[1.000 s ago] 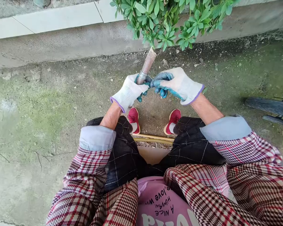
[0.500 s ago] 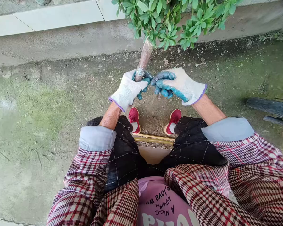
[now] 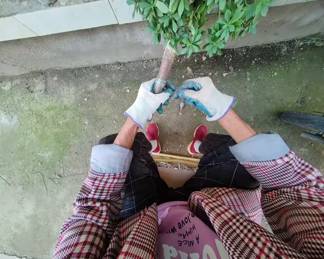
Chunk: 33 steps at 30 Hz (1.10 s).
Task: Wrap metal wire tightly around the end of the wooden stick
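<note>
My left hand (image 3: 153, 99), in a white glove with blue-green coated fingers, is closed around the lower end of a brown wooden stick (image 3: 167, 63). Silvery wire (image 3: 161, 80) is wound in several turns about the stick just above my grip. The stick points up and away, its pale end near the leaves. Close by on the right, my right hand (image 3: 198, 95), gloved the same way, pinches the wire's loose end by the left fingertips. Below the right fingers a small brownish piece with a pale band (image 3: 181, 107) shows; I cannot make out its kind.
A leafy green bush (image 3: 194, 25) hangs over the far side, before a low concrete wall (image 3: 83, 50) topped with white tiles (image 3: 62, 19). Dark wheel-like parts (image 3: 310, 122) stand at the right. Yellowish strips (image 3: 175, 160) lie between my red shoes (image 3: 153, 136) and seat.
My right fingers have drawn closer together and a little nearer to the left hand. More of the small piece below them shows. The stick stays almost where it was.
</note>
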### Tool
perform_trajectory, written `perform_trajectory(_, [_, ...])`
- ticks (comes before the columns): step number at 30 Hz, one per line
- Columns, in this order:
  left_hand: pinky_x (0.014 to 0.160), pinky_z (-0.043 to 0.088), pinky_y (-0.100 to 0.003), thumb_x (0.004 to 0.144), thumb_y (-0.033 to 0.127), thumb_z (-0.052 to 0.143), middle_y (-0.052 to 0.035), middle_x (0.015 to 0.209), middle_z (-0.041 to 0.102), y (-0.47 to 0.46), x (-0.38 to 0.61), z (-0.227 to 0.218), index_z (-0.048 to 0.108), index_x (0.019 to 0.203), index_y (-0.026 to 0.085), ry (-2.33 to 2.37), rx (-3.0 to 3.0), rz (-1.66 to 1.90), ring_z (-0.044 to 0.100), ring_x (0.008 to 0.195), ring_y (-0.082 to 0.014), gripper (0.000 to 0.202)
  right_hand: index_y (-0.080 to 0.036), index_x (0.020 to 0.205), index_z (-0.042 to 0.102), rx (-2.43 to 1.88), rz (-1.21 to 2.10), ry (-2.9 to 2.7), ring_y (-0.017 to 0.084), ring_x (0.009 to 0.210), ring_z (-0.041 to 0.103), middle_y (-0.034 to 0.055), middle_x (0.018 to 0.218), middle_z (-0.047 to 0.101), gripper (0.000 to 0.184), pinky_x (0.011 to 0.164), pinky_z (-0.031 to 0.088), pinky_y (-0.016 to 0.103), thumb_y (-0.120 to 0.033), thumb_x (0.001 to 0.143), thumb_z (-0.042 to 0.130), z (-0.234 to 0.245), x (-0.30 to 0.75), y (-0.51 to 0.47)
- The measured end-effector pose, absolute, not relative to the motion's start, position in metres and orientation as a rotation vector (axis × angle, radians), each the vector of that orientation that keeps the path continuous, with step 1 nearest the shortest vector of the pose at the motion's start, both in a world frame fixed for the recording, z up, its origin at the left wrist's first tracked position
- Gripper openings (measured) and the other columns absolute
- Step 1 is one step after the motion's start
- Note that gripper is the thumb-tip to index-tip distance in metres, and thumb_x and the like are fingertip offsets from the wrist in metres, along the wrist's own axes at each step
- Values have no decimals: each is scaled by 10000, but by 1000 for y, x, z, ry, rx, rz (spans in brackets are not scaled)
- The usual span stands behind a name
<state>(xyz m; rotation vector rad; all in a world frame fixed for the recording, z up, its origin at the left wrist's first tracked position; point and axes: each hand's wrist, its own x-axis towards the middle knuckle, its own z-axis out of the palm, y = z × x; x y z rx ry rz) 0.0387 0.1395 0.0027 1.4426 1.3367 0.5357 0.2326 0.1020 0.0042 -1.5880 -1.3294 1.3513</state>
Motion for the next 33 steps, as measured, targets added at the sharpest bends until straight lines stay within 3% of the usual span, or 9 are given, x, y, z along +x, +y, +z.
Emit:
perform_trajectory(3, [631,615,-374,873,257,686,-34,838,754,139,38,5,744,994,271,1351,1443,526,691,780,-217,135,-329,745,746,-1629,1332,-1335,299,756,673,64,761,735,78,691,596,483,-308,820,758,4,234,102])
perform_trajectory(10, [674,632,-384,878,253,694,-35,824,739,142,38,4,744,1057,268,1403,1414,513,709,845,-235,186,-343,815,781,-1549,1321,-1356,324,883,718,79,989,828,112,786,614,509,-453,827,761,11,231,98])
perform_trajectory(18, [656,618,-366,870,223,690,-44,832,729,139,41,7,757,1038,249,1385,1412,514,705,813,-225,183,-345,832,739,-1660,1246,-1390,371,956,706,89,849,775,239,716,593,504,-574,815,805,7,232,100])
perform_trajectory(24, [628,606,-341,880,245,678,-39,817,722,135,42,8,764,1027,254,1362,1439,507,707,799,-222,171,-361,725,673,-1713,1202,-1399,339,878,684,55,717,690,214,734,573,495,-536,826,744,8,235,99])
perform_trajectory(28, [603,598,-335,873,267,694,-44,837,734,130,40,2,778,1035,244,1322,1495,529,701,782,-217,184,-375,584,504,-1739,1176,-1391,323,847,656,45,605,579,346,756,549,484,-471,827,730,-4,234,102])
perform_trajectory(31, [584,582,-309,842,265,725,-33,840,732,128,38,-1,775,1038,239,1312,1526,499,690,765,-201,204,-347,517,360,-1709,1188,-1319,278,666,565,28,549,440,464,657,502,472,-396,813,713,-12,231,104])
perform_trajectory(33, [577,575,-296,847,272,719,-30,834,729,129,38,-2,773,1044,238,1326,1523,502,690,772,-199,207,-337,541,438,-1691,1259,-1239,239,559,472,13,551,415,384,563,449,452,-383,814,703,-12,230,103])
